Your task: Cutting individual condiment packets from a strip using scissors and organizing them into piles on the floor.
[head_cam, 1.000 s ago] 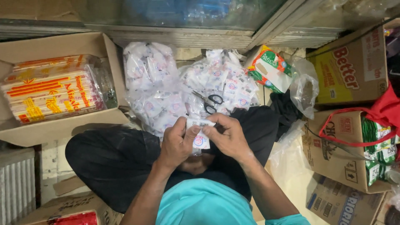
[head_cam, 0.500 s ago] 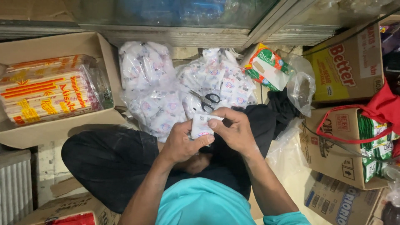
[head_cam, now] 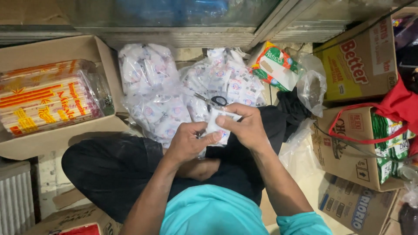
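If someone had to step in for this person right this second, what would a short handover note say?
Left hand: pinching the lower edge of a small white sachet.
Right hand: gripping the same sachet from above, over the lap.
Nearby: a heap of clear bags of similar sachets just ahead, black-handled scissors lying on it, untouched.
Done: one sachet is out of the heap and in hand.
Left: the heap remains bagged; whether this sachet is open cannot be told.
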